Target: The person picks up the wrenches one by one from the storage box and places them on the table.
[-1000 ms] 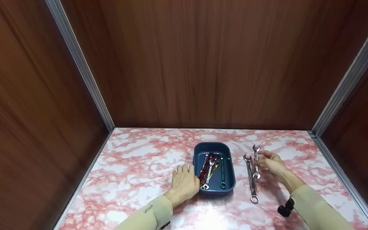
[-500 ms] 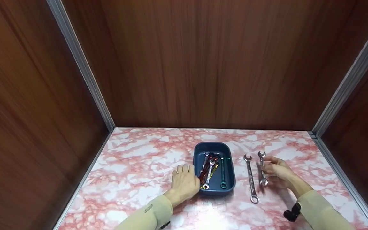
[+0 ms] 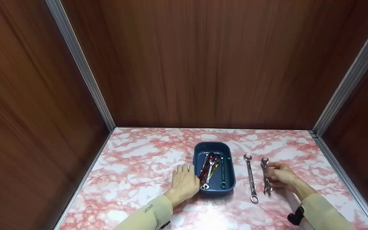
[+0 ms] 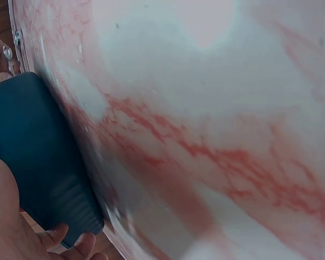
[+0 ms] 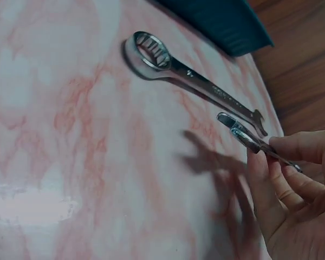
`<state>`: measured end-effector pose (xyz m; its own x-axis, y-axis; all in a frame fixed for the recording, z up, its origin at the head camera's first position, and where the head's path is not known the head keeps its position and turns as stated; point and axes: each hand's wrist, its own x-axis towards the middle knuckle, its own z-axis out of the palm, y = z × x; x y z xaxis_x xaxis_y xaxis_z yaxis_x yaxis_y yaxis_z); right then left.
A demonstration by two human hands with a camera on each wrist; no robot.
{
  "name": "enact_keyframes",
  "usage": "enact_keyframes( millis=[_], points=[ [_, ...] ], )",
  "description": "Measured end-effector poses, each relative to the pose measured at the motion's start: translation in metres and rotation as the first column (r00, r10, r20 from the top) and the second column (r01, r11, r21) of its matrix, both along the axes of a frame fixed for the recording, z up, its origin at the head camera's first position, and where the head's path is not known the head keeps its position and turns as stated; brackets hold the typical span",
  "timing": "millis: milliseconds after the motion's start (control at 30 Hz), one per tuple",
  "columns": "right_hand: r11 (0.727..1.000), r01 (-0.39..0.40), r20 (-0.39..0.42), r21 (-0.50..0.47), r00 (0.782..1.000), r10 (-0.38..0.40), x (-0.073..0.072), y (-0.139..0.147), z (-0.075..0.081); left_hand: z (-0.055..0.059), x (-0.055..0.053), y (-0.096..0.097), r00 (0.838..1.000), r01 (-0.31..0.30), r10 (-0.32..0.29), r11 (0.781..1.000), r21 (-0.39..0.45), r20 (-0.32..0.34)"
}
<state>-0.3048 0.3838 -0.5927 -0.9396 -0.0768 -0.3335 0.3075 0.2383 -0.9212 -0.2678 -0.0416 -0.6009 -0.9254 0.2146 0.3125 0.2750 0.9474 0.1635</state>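
Note:
My right hand (image 3: 283,175) pinches a small silver open-end wrench (image 3: 265,174) between thumb and fingers, just above the table. In the right wrist view the wrench (image 5: 244,138) is seen nearly end-on, its shadow cast below. To its left a longer silver combination wrench (image 3: 251,179) lies on the table, its ring end (image 5: 149,57) toward me. My left hand (image 3: 184,183) holds a dark blue plastic bin (image 3: 230,188) at its near left side. Inside the bin are several wrenches, including a green one (image 3: 223,174), a silver one (image 3: 209,174) and red ones partly overlapped.
The table (image 3: 139,169) has a red and white marbled top. Dark wood-grain panels (image 3: 196,64) stand behind it and at both sides, with metal strips (image 3: 85,70) along the corners.
My right hand has moved the small wrench right and toward me, away from the longer wrench, and lowered it. The left hand and the bin have stayed put.

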Motion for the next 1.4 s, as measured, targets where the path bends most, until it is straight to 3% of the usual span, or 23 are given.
enact_keyframes(
  millis=[267,733,1133,1400],
  points=[
    [0.998,0.031,0.031,0.046,0.999,-0.032,0.001,-0.003,-0.002,-0.001,0.000,0.000,1.000,-0.002,0.002,1.000,0.004,0.027],
    [0.977,0.073,-0.045,0.202,0.997,-0.065,-0.001,-0.013,0.004,-0.001,0.000,-0.001,0.998,0.000,0.000,1.000,0.013,0.055],
    [0.910,0.153,-0.129,0.386,0.985,-0.111,0.004,-0.021,0.001,0.001,0.002,-0.001,1.000,-0.001,0.001,1.000,0.011,0.015],
    [0.847,0.141,-0.161,0.512,0.985,-0.067,0.006,-0.022,0.008,0.000,0.001,-0.001,0.999,-0.002,0.002,1.000,0.013,0.034]
  ],
)
